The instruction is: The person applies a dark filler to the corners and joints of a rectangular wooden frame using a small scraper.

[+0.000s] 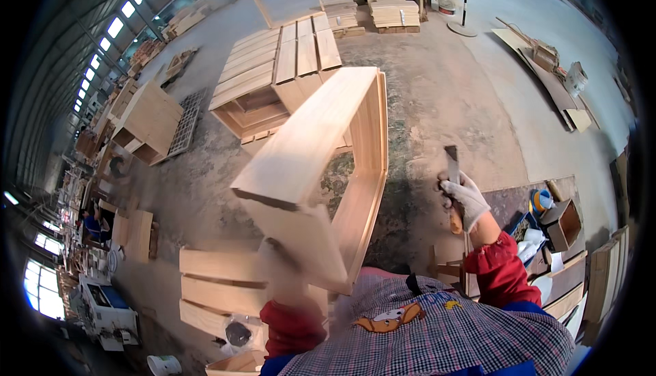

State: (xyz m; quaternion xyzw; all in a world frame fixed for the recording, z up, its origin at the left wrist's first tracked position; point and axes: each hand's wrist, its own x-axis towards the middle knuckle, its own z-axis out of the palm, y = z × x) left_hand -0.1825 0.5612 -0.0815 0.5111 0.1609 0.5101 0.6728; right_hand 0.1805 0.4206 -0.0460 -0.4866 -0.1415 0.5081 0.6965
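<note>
An open rectangular wooden drawer frame (297,144) of pale boards stands tilted up in front of me; the floor shows through its middle. My left hand (290,273), smeared by motion, grips its near lower board, with the fingers partly hidden. Off to the right, my right hand (466,200) wears a white glove with bare fingertips. It is closed round a chisel (452,163), whose flat blade points up and away while its wooden handle (456,223) sticks out below the fist. The chisel is apart from the frame.
Beyond the frame stands a stack of wooden drawers (253,68). More drawer boxes (222,265) lie low at left. A bench (509,202) with tape, a small wooden box (562,224) and clutter is at right. A pedestal fan (465,7) stands far back.
</note>
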